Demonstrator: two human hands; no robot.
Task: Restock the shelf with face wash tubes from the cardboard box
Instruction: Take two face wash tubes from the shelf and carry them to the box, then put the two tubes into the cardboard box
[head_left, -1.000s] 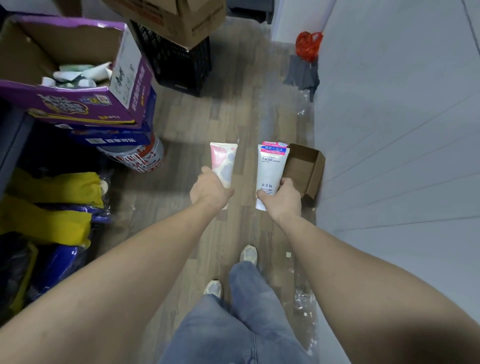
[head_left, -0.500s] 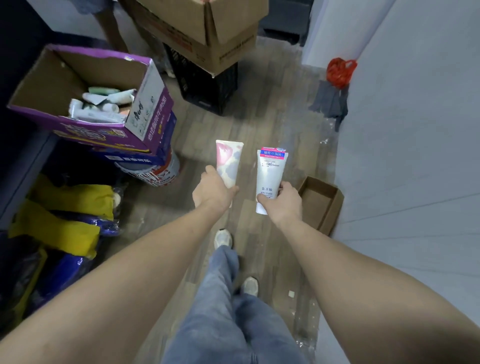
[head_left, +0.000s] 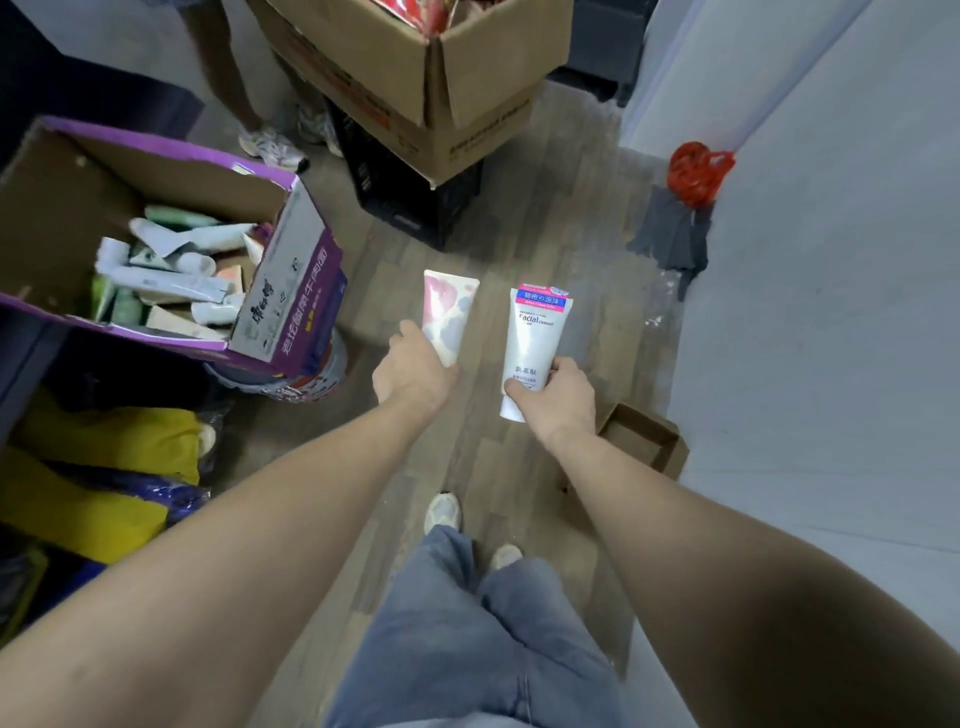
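Note:
My left hand (head_left: 413, 371) grips a pink-and-white patterned face wash tube (head_left: 447, 314) held upright in front of me. My right hand (head_left: 558, 397) grips a white face wash tube (head_left: 532, 338) with a pink and blue label, also upright. Both tubes hang over the wooden floor, side by side and apart. To the left, an open purple cardboard box (head_left: 291, 312) holds several more tubes (head_left: 166, 270) lying jumbled. No shelf is in view.
A large brown carton (head_left: 441, 88) sits on a black crate (head_left: 415, 202) ahead. A small empty brown box (head_left: 641, 441) lies by the grey wall on the right. Yellow and blue packs (head_left: 104, 483) are piled at the left. Another person's feet (head_left: 272, 148) stand behind the purple box.
I have stepped forward along the floor with both tubes still held. The purple box and brown carton have come closer, and the small brown box has slid back beside my right hand.

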